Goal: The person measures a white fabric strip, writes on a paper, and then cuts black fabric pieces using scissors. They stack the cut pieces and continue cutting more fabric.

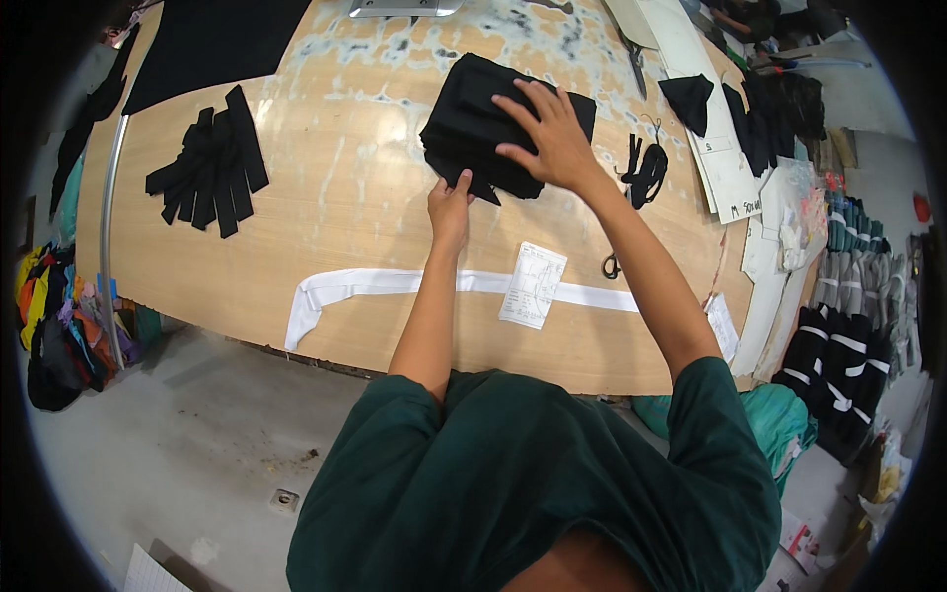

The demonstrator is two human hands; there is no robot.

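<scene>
A stack of folded black fabric [464,109] lies on the upper middle of the wooden table. My left hand [449,207] pinches its lower left corner, thumb on top. My right hand [557,143] rests on the stack's top with fingers spread. To the right of the stack is a looped bunch of black cord or tape [649,175], with black-handled scissors [612,265] below it. A bent white strip [375,280] runs under my arms, with a printed paper slip [533,286] over it. Cut black strips [207,173] lie fanned out at the left.
A black cloth sheet [207,49] covers the upper left of the table [148,266]. Pale card patterns [730,187], shears [634,71] and black pieces [686,99] line the right. Colourful fabric [44,326] hangs left; bundled rolls [829,350] stand right, beside the table.
</scene>
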